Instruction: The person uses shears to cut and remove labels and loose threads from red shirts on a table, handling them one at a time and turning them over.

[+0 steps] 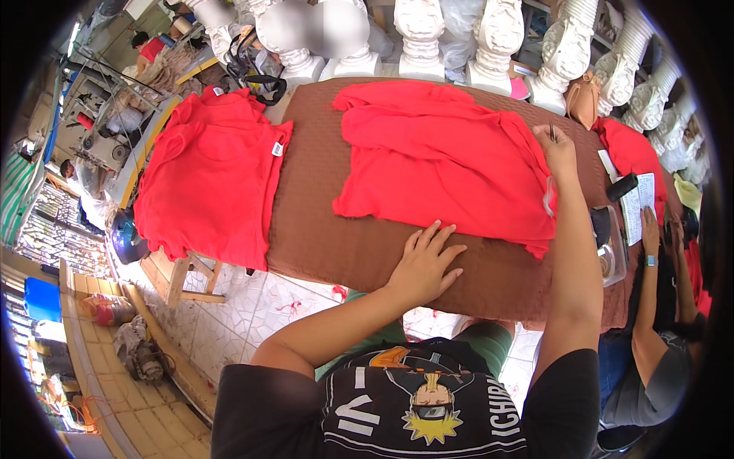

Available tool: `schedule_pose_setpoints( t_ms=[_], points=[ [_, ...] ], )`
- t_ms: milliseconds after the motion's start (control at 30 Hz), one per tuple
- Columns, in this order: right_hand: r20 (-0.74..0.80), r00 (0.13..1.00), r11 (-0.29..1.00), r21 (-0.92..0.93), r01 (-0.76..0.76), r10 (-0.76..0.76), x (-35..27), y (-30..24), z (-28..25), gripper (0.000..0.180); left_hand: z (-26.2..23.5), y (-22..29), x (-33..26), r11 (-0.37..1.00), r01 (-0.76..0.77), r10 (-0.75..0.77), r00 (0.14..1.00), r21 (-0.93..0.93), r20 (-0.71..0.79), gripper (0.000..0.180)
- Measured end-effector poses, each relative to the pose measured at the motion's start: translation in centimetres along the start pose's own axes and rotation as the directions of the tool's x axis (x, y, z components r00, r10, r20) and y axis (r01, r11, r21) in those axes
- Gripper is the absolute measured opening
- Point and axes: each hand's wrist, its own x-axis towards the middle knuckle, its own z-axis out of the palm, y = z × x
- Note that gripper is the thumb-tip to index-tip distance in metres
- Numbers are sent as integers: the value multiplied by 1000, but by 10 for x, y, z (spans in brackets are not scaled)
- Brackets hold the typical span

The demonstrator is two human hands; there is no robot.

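— Where are the two hands right now?

— The left hand [425,258] lies flat, fingers spread wide, on the brown cloth-covered surface [321,214], its fingertips touching the near hem of the red garment [440,164] spread out in the middle. It grips nothing.

— And the other one?

— The right hand [560,149] is up at the far right edge of that same red garment, near a sleeve. Its fingers are pinched narrow around a small thin dark tool [552,131] that sticks up from them; I cannot tell what kind of tool it is.

— How does the garment lie?

— Spread flat on the brown cover, a bit rumpled, reaching from the far edge of the surface down toward the near edge, between the two hands.

— Anything else red around?

— A second red shirt [210,180] lies to the left, well apart from the hands, with a small white tag on its right edge; it hangs over the side of the surface. More red fabric [631,149] sits at the far right.

— What else is nearby?

— A row of white carved balusters [419,34] stands behind the surface. To the right another person's arm [648,275], with a wristband, reaches toward a paper sheet [638,203] with a black marker-like object [621,186] lying on it. At far left, a sewing machine [99,126] stands on its own table.
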Motion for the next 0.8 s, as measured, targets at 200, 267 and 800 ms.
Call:
schedule_pose_setpoints(
  t_ms=[200, 267, 800],
  points=[
    [351, 936, 962, -254, 100, -4, -38, -53, -12, 25, 1, -2, -1, 999, -2, 3, 1000, 32, -26, 43],
    [309, 951, 917, -377, 132, -9, -47, -52, -14, 24, 0, -1, -1, 1000, 0, 0, 1000, 31, -23, 43],
    [-111, 990, 800, -584, -138, 90, -22, 31, 28, 27, -3, 5, 4, 1000, -7, 7, 1000, 23, 15, 42]
  ],
)
